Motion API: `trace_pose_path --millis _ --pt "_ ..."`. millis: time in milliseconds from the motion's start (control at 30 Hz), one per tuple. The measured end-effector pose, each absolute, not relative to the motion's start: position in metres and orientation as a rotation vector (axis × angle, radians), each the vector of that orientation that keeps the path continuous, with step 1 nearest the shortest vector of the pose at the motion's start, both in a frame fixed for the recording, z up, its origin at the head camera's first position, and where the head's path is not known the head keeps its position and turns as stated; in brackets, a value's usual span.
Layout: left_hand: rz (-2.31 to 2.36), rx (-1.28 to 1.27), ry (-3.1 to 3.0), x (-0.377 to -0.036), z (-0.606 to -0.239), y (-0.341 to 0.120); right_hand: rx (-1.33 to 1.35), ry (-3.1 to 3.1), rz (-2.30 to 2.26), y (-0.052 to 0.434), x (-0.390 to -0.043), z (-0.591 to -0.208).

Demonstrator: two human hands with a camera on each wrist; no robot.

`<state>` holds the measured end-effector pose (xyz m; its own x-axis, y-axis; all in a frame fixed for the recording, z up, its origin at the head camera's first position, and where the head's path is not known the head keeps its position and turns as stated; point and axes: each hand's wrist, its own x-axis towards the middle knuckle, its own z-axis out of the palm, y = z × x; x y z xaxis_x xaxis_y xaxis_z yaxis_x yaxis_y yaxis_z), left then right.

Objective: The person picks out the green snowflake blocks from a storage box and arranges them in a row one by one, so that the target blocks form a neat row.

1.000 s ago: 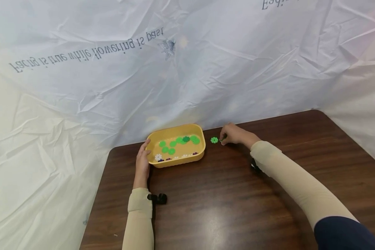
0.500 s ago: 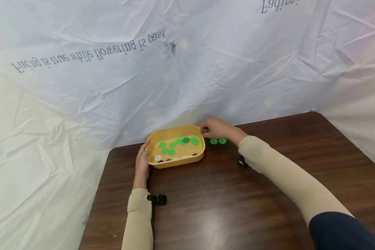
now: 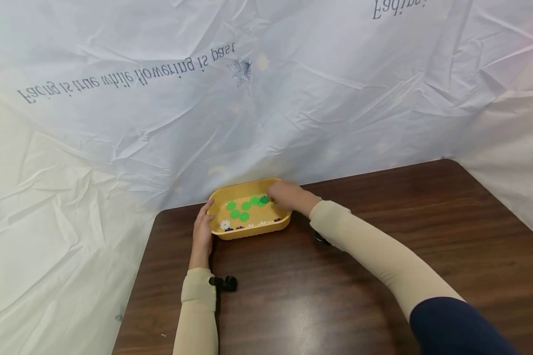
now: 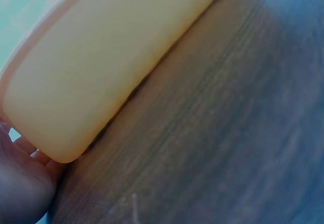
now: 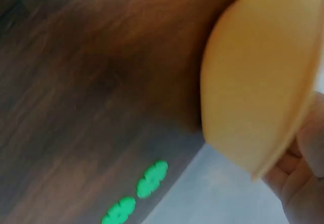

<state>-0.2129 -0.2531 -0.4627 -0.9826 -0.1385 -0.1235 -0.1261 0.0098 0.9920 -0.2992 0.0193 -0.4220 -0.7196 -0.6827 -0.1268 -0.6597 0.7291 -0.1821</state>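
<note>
A yellow tray (image 3: 248, 229) stands at the far edge of the brown table (image 3: 337, 296). Inside it lie several light green flower discs (image 3: 240, 211), a dark green disc (image 3: 264, 199) and a white flower disc (image 3: 224, 224). My left hand (image 3: 203, 224) holds the tray's left end, its fingers on the rim, and its palm (image 4: 20, 183) touches the tray's corner (image 4: 76, 107). My right hand (image 3: 285, 196) reaches over the right rim into the tray, next to the dark green disc; its fingertips are hidden. Two green discs (image 5: 152, 178) lie on the table right of the tray (image 5: 258, 82).
A wrinkled white sheet (image 3: 266, 98) with printed text hangs right behind the tray and drapes past both table sides. Black wrist mounts (image 3: 224, 282) sit at my forearms. The table's rounded left corner (image 3: 160, 214) is just left of the tray.
My right hand left a second green disc beside the first on the table, then moved left over the tray's right rim. The left hand and tray stayed put.
</note>
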Motion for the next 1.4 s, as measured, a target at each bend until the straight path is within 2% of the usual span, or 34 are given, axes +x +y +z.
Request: trace_pose_path --millis 167,433,1400 --pt "-2.198 0.304 -2.228 -0.212 -0.465 -0.254 -1.073 2.725 0.075 0.010 -0.295 -0.435" --pt "-2.173 0.281 -2.241 -0.212 -0.464 -0.255 -1.080 2.763 0.125 0.007 -0.293 -0.438" --pt "-2.186 0.268 -2.226 -0.211 -0.461 -0.253 -1.076 2.725 -0.451 0.011 -0.300 -0.448"
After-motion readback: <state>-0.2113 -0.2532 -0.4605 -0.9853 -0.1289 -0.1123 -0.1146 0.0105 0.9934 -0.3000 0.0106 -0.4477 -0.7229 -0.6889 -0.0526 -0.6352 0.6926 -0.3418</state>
